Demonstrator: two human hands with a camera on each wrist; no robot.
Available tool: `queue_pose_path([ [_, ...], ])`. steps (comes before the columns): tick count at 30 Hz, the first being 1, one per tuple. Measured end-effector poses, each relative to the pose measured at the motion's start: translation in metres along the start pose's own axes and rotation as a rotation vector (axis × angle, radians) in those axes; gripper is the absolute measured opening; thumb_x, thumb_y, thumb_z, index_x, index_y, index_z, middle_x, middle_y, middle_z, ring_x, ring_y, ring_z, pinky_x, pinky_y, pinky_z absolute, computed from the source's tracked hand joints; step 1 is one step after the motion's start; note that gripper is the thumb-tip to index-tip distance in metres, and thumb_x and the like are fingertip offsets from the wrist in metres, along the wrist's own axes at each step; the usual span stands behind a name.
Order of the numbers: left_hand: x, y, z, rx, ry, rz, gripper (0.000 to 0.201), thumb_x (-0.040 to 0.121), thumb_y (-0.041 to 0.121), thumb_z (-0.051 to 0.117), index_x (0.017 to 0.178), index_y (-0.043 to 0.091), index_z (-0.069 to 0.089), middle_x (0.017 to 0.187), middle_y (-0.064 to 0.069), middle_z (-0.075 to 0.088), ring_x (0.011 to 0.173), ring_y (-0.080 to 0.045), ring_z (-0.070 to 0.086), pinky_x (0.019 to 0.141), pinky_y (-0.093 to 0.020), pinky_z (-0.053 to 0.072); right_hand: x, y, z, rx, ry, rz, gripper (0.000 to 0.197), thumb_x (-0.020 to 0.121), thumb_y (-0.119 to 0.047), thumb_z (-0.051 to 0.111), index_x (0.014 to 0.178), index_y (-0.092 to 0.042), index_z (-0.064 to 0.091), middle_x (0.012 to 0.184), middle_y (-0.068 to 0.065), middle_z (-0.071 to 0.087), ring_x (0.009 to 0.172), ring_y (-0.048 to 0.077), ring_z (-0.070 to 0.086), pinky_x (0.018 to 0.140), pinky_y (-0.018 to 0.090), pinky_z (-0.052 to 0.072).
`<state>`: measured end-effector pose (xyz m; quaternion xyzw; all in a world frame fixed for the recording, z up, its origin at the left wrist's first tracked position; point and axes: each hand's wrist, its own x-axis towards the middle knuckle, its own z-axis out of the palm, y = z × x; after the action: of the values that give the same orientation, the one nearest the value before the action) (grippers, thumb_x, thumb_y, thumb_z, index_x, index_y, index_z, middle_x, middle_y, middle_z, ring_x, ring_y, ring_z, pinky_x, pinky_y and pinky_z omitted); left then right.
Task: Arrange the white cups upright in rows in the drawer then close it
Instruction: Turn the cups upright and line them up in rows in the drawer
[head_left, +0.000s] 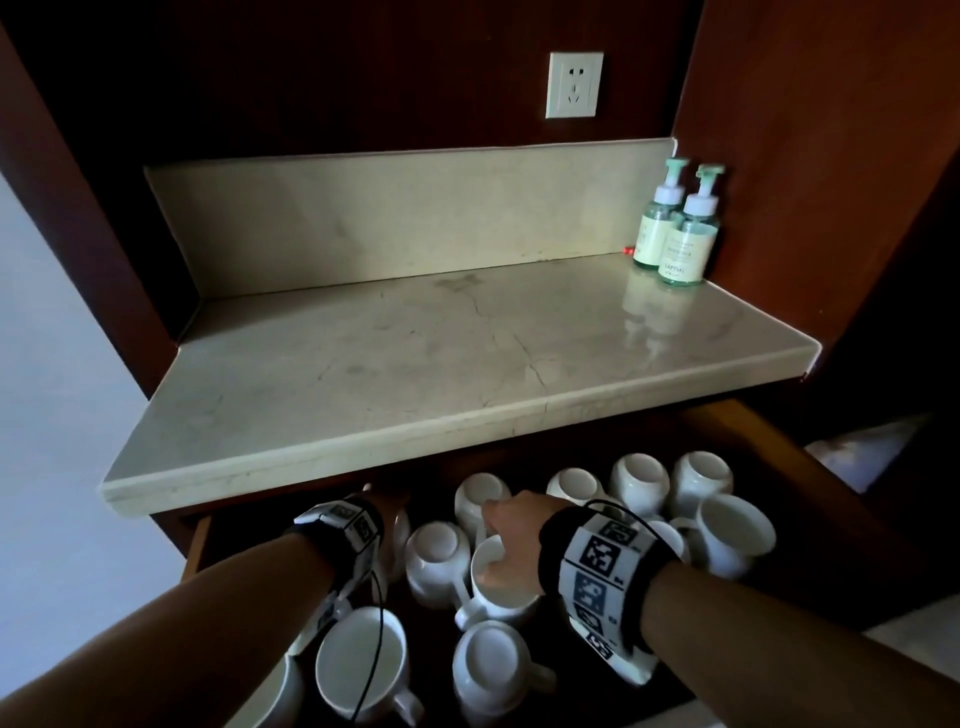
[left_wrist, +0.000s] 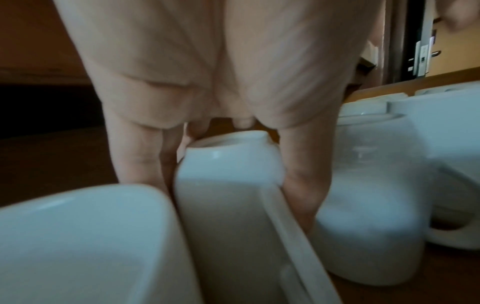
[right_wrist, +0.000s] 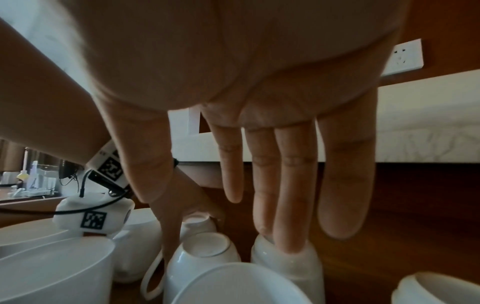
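An open wooden drawer (head_left: 789, 467) under the counter holds several white cups. Some stand upright (head_left: 361, 665), (head_left: 732, 530); others are upside down (head_left: 439, 556), (head_left: 639, 478). My left hand (head_left: 382, 501) reaches under the counter edge at the drawer's back left. There its fingers (left_wrist: 140, 160) and thumb grip the sides of an inverted cup (left_wrist: 228, 168). My right hand (head_left: 511, 527) hovers over the middle of the drawer with straight fingers (right_wrist: 293, 185). Two of its fingertips touch the base of another inverted cup (right_wrist: 285, 265). Its thumb hangs above an upright cup (head_left: 501, 587).
A pale marble counter (head_left: 415, 364) overhangs the back of the drawer. Two green pump bottles (head_left: 675, 228) stand in its far right corner. A wall socket (head_left: 574, 85) sits above. Dark wood panels close in both sides.
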<state>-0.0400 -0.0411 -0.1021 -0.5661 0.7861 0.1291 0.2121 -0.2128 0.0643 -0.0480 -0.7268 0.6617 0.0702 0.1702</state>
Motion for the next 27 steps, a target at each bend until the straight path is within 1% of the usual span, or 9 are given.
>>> queue_pose_path([
  [2, -0.005, 0.002, -0.004, 0.035, -0.097, 0.001, 0.062, 0.083, 0.028, 0.069, 0.138, 0.021, 0.041, 0.143, -0.009, 0.043, 0.131, -0.028, 0.045, 0.102, -0.033, 0.043, 0.004, -0.003, 0.004, -0.016, -0.011, -0.016, 0.036, 0.077, -0.053, 0.057, 0.1, -0.026, 0.051, 0.096, 0.0, 0.059, 0.087, 0.023, 0.062, 0.069, 0.031, 0.046],
  [3, -0.006, 0.002, -0.004, 0.046, -0.104, 0.0, 0.061, 0.082, 0.029, 0.069, 0.136, 0.02, 0.041, 0.139, -0.01, 0.046, 0.128, -0.028, 0.048, 0.099, -0.034, 0.046, 0.005, -0.004, 0.004, -0.027, -0.025, -0.032, 0.038, 0.078, -0.054, 0.058, 0.102, -0.025, 0.052, 0.1, 0.0, 0.06, 0.089, 0.024, 0.062, 0.07, 0.031, 0.047],
  [5, -0.012, 0.001, -0.006, 0.008, -0.04, -0.018, 0.083, 0.076, 0.029, 0.074, 0.145, 0.025, 0.028, 0.14, -0.014, 0.04, 0.125, -0.032, 0.051, 0.096, -0.036, 0.049, 0.005, -0.01, 0.003, -0.055, -0.058, -0.071, 0.037, 0.081, -0.053, 0.059, 0.101, -0.022, 0.054, 0.101, 0.002, 0.061, 0.09, 0.024, 0.062, 0.072, 0.032, 0.049],
  [7, -0.013, -0.004, -0.002, -0.014, 0.026, -0.039, 0.098, 0.072, 0.032, 0.077, 0.149, 0.031, 0.016, 0.139, -0.016, 0.034, 0.122, -0.035, 0.054, 0.092, -0.037, 0.051, 0.006, -0.016, 0.0, -0.072, -0.065, -0.11, 0.038, 0.084, -0.051, 0.059, 0.104, -0.019, 0.055, 0.103, 0.004, 0.062, 0.091, 0.025, 0.062, 0.074, 0.033, 0.049],
  [10, -0.019, -0.006, 0.005, -0.014, 0.083, -0.043, 0.09, 0.076, 0.033, 0.072, 0.147, 0.031, 0.017, 0.135, -0.017, 0.033, 0.115, -0.039, 0.058, 0.086, -0.039, 0.053, 0.005, -0.022, -0.002, -0.067, -0.05, -0.118, 0.042, 0.085, -0.05, 0.059, 0.113, -0.019, 0.055, 0.108, 0.005, 0.061, 0.095, 0.025, 0.062, 0.072, 0.032, 0.047],
  [13, -0.025, -0.007, 0.006, -0.023, 0.141, -0.034, 0.079, 0.079, 0.035, 0.068, 0.143, 0.028, 0.022, 0.131, -0.017, 0.035, 0.108, -0.04, 0.061, 0.082, -0.04, 0.055, 0.009, -0.024, 0.0, -0.067, -0.036, -0.136, 0.042, 0.084, -0.05, 0.06, 0.112, -0.02, 0.054, 0.109, 0.004, 0.061, 0.095, 0.024, 0.06, 0.07, 0.032, 0.045],
  [19, -0.032, -0.012, 0.007, -0.019, 0.187, -0.011, 0.079, 0.078, 0.038, 0.071, 0.14, 0.023, 0.025, 0.13, -0.017, 0.038, 0.102, -0.04, 0.064, 0.08, -0.038, 0.053, 0.016, -0.026, 0.005, -0.062, -0.026, -0.162, 0.044, 0.082, -0.052, 0.06, 0.113, -0.022, 0.054, 0.112, 0.003, 0.059, 0.095, 0.023, 0.059, 0.072, 0.031, 0.044],
  [22, -0.034, -0.017, 0.008, -0.023, 0.229, -0.001, 0.079, 0.078, 0.036, 0.07, 0.141, 0.023, 0.024, 0.129, -0.014, 0.04, 0.101, -0.038, 0.064, 0.078, -0.036, 0.051, 0.017, -0.023, 0.004, -0.056, -0.035, -0.161, 0.042, 0.082, -0.051, 0.059, 0.11, -0.021, 0.053, 0.11, 0.003, 0.057, 0.094, 0.024, 0.058, 0.07, 0.03, 0.042],
  [27, -0.042, -0.027, 0.009, -0.097, 0.314, 0.005, 0.082, 0.074, 0.043, 0.072, 0.139, 0.026, 0.026, 0.124, -0.009, 0.042, 0.098, -0.037, 0.064, 0.077, -0.038, 0.052, 0.027, -0.018, -0.001, -0.041, -0.025, -0.168, 0.033, 0.08, -0.051, 0.055, 0.091, -0.021, 0.048, 0.109, 0.005, 0.059, 0.097, 0.026, 0.058, 0.072, 0.031, 0.044],
])
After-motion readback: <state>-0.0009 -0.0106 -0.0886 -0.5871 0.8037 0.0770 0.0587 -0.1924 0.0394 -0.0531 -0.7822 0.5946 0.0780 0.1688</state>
